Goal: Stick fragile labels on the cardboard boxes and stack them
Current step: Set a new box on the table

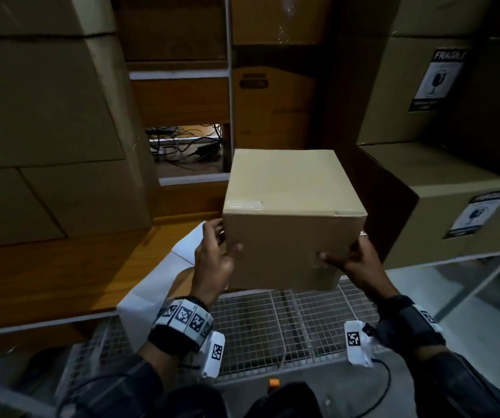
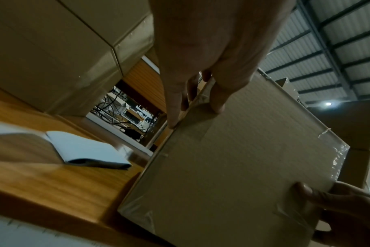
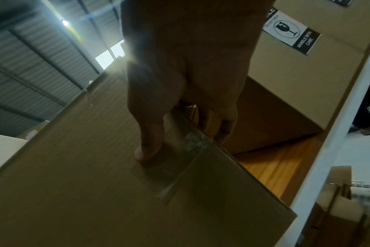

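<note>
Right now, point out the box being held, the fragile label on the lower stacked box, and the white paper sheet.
held box (image 1: 292, 179): head view, middle of its top face.
fragile label (image 1: 474, 217): head view, white centre with glass symbol.
white paper sheet (image 1: 155, 282): head view, bare middle area left of the left hand.

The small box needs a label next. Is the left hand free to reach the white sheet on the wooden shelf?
Probably not yet: the left hand grips the small box, as does the right hand. The white sheet lies uncovered beside it.
</note>
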{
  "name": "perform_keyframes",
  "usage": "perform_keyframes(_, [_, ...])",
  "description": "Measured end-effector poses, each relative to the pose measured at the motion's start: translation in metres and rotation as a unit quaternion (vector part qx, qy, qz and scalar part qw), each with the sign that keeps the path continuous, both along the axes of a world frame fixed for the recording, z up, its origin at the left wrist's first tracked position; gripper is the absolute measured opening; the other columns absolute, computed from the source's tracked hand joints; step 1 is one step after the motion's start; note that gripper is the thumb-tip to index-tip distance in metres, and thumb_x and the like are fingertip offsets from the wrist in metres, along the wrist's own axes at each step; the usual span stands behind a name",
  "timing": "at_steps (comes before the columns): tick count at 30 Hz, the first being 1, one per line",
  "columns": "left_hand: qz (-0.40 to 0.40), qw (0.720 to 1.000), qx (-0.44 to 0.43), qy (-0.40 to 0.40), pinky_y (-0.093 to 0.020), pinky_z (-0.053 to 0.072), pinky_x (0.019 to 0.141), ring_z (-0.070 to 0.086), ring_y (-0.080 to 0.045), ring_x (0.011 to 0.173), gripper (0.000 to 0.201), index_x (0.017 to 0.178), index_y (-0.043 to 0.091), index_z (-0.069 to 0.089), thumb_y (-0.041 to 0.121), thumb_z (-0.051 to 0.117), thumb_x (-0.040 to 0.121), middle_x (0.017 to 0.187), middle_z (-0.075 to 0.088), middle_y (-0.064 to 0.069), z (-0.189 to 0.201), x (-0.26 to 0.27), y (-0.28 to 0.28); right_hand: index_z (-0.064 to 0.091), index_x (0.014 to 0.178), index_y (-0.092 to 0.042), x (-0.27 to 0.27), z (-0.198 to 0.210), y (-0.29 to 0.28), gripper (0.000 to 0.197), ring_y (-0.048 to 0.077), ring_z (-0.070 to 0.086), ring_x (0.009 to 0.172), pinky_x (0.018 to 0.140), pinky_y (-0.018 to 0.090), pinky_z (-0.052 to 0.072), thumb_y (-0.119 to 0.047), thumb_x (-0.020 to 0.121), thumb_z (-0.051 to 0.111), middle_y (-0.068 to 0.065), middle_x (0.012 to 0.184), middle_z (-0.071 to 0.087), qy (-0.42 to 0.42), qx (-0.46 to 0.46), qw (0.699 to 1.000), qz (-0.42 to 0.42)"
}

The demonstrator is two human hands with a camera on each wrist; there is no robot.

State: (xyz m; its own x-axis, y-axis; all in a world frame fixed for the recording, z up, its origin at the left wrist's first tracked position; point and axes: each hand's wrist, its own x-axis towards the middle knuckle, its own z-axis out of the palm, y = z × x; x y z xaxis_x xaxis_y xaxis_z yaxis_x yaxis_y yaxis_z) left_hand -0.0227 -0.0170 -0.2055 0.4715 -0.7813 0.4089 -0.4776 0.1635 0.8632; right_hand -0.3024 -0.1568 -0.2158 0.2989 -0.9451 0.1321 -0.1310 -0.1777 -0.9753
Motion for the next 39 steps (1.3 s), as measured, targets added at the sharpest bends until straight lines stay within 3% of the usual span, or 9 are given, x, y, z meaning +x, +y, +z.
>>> perform_keyframes(7, [-0.004, 1.0, 0.004, 0.013, -0.012, 0.052, 0.091, 0.055, 0.018, 0.113, 0.053, 0.131, 0.027, 0.044, 0.006, 0.073, 0.091, 0.122, 0.055, 0.029, -0.018, 0.011, -0.038, 0.053, 0.132, -0.009, 0.011, -0.011, -0.052, 0.071, 0.022, 0.068, 0.116, 0.095, 0.036, 0.059, 0.0, 0.072, 0.088, 0.006, 0.125, 0.071, 0.023, 0.023, 0.999, 0.021])
perform_keyframes(13, [-0.026, 1.0, 0.005, 0.011, -0.015, 0.051, 0.096, 0.054, 0.007, 0.125, 0.052, 0.138, 0.024, 0.045, 0.018, 0.072, 0.094, 0.13, 0.058, 0.019, -0.025, 0.027, -0.054, 0.047, 0.14, -0.01, 0.029, -0.011, -0.079, 0.072, 0.01, 0.064, 0.115, 0.084, 0.021, 0.059, 0.003, 0.078, 0.082, 0.002, 0.128, 0.066, 0.015, 0.008, 1.0, 0.017])
perform_keyframes(16, [-0.028, 0.999, 0.025, -0.015, -0.011, 0.049, 0.094, 0.052, 0.013, 0.122, 0.049, 0.137, 0.026, 0.046, 0.028, 0.071, 0.095, 0.131, 0.053, 0.027, -0.032, 0.035, -0.049, 0.044, 0.145, -0.016, 0.027, -0.026, -0.081, 0.078, 0.015, 0.063, 0.119, 0.092, 0.034, 0.056, -0.007, 0.079, 0.085, 0.003, 0.134, 0.063, 0.024, 0.011, 1.0, 0.014])
perform_keyframes(22, [0.082, 0.989, 0.091, -0.088, -0.035, 0.052, 0.097, 0.054, -0.012, 0.124, 0.049, 0.14, 0.022, 0.049, 0.033, 0.068, 0.096, 0.138, 0.057, 0.001, -0.071, 0.075, -0.009, 0.049, 0.141, -0.019, 0.014, -0.066, -0.051, 0.084, 0.022, 0.06, 0.121, 0.1, 0.043, 0.052, -0.037, 0.068, 0.086, 0.005, 0.135, 0.061, 0.057, 0.027, 0.996, -0.058])
perform_keyframes(25, [0.111, 0.98, 0.127, -0.109, -0.039, 0.052, 0.095, 0.055, -0.02, 0.123, 0.044, 0.137, 0.02, 0.051, 0.028, 0.067, 0.097, 0.134, 0.059, -0.003, -0.085, 0.087, 0.017, 0.058, 0.122, -0.021, 0.01, -0.073, -0.021, 0.058, 0.025, 0.065, 0.111, 0.096, 0.046, 0.054, -0.036, 0.073, 0.085, 0.007, 0.119, 0.068, 0.056, 0.044, 0.994, -0.077])
perform_keyframes(30, [0.106, 0.961, 0.207, -0.15, -0.045, 0.05, 0.099, 0.055, -0.026, 0.126, 0.043, 0.135, 0.021, 0.053, 0.041, 0.058, 0.098, 0.136, 0.057, -0.005, -0.104, 0.096, 0.051, 0.068, 0.086, -0.016, 0.023, -0.079, 0.024, 0.012, 0.013, 0.068, 0.084, 0.072, 0.026, 0.056, -0.021, 0.087, 0.079, -0.005, 0.082, 0.071, 0.097, -0.023, 0.994, 0.043])
perform_keyframes(32, [0.089, 0.947, 0.251, -0.182, -0.05, 0.044, 0.109, 0.047, -0.028, 0.137, 0.051, 0.139, 0.023, 0.052, 0.05, 0.052, 0.096, 0.147, 0.052, -0.007, -0.111, 0.102, 0.061, 0.069, 0.087, -0.022, 0.037, -0.086, 0.037, 0.007, 0.006, 0.067, 0.085, 0.074, 0.027, 0.057, -0.023, 0.091, 0.075, -0.011, 0.085, 0.07, 0.124, -0.058, 0.983, 0.122])
perform_keyframes(36, [0.024, 0.899, 0.363, -0.244, -0.042, 0.027, 0.123, 0.024, -0.023, 0.154, 0.066, 0.158, 0.027, 0.031, 0.045, 0.059, 0.1, 0.167, 0.024, -0.005, -0.116, 0.109, 0.068, 0.071, 0.091, -0.03, 0.08, -0.086, 0.061, 0.003, 0.006, 0.067, 0.089, 0.074, 0.031, 0.057, -0.029, 0.094, 0.072, -0.018, 0.091, 0.069, 0.133, -0.119, 0.959, 0.219])
perform_keyframes(39, [0.041, 0.868, 0.388, -0.305, -0.042, 0.031, 0.118, 0.033, -0.023, 0.148, 0.069, 0.159, 0.027, 0.026, 0.049, 0.055, 0.1, 0.163, 0.034, -0.003, -0.116, 0.118, 0.07, 0.071, 0.093, -0.03, 0.12, -0.079, 0.076, 0.004, 0.006, 0.067, 0.09, 0.075, 0.031, 0.058, -0.028, 0.094, 0.074, -0.016, 0.093, 0.07, 0.126, -0.146, 0.946, 0.261])
